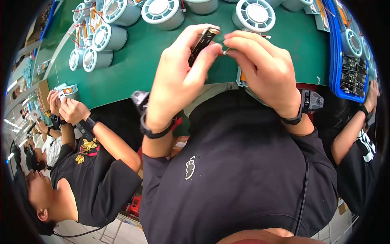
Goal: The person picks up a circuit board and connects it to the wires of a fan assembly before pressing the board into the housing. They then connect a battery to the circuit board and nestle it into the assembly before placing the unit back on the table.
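My left hand (177,73) grips a narrow black circuit board (202,45), held tilted between thumb and fingers above the green table. Close beside it, my right hand (264,65) pinches a small white connector (225,52) with thin coloured wires, near the tip of my left thumb. Whether the connector touches the board I cannot tell. Below my right hand, a light-blue part with an orange piece (242,78) lies at the table's near edge, partly hidden by the hand.
Several light-blue round housings (163,12) stand along the far side of the green table (138,61). To the right is a blue bin (335,61) holding several black circuit boards (352,77). Co-workers sit close on both sides; the left one's hands (70,107) hold a small part.
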Demonstrator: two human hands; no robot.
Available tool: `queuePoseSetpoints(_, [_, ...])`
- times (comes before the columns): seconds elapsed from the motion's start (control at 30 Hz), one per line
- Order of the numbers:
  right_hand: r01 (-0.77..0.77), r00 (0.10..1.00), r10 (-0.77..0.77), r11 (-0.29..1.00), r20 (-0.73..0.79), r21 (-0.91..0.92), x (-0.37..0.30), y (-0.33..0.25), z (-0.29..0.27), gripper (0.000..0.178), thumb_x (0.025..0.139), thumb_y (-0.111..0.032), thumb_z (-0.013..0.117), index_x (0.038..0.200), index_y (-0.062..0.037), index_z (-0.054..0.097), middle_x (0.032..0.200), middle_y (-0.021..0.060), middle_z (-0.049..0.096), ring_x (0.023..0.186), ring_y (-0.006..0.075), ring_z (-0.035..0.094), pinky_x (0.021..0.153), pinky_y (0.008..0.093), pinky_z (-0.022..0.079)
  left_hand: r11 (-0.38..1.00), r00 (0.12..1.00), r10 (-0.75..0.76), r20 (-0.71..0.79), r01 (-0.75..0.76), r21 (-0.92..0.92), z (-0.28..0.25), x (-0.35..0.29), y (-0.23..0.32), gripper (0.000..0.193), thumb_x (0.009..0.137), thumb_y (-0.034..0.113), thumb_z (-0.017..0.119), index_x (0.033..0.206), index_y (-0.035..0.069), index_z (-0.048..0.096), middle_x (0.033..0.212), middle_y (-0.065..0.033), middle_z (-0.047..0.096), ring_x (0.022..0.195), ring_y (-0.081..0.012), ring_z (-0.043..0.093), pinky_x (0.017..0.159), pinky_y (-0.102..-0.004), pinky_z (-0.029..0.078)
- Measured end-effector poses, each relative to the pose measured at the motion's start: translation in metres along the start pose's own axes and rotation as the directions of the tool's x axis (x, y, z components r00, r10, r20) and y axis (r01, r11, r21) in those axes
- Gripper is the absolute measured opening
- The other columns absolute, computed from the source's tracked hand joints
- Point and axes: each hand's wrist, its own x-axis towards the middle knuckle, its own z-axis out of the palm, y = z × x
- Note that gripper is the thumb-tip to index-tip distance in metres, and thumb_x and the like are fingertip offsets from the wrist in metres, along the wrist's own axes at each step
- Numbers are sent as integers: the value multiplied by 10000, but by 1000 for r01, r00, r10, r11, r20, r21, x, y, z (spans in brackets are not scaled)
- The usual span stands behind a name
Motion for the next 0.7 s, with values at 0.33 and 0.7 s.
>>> queuePoseSetpoints(0.33, [88, 996, -89, 996, -13, -15, 2, 8, -1, 207, 810, 86, 749, 995, -5, 725, 904, 101, 709, 707, 208, 674, 598, 289, 530, 971, 985, 161, -53, -168, -170, -12, -21, -12, 401, 1087, 209, 518, 1455, 52, 550, 818, 13, 597, 663, -18, 442, 576, -191, 371])
queuePoseSetpoints(0.7, [30, 999, -26, 995, -40, 97, 5, 11, -7, 187, 799, 86, 772, 951, -4, 712, 869, 73, 684, 671, 136, 648, 551, 263, 500, 911, 998, 54, -11, -54, -409, 39, -10, -28, 414, 1082, 146, 498, 1452, -39, 498, 1158, -109, 631, 741, -118, 618, 654, -255, 515])
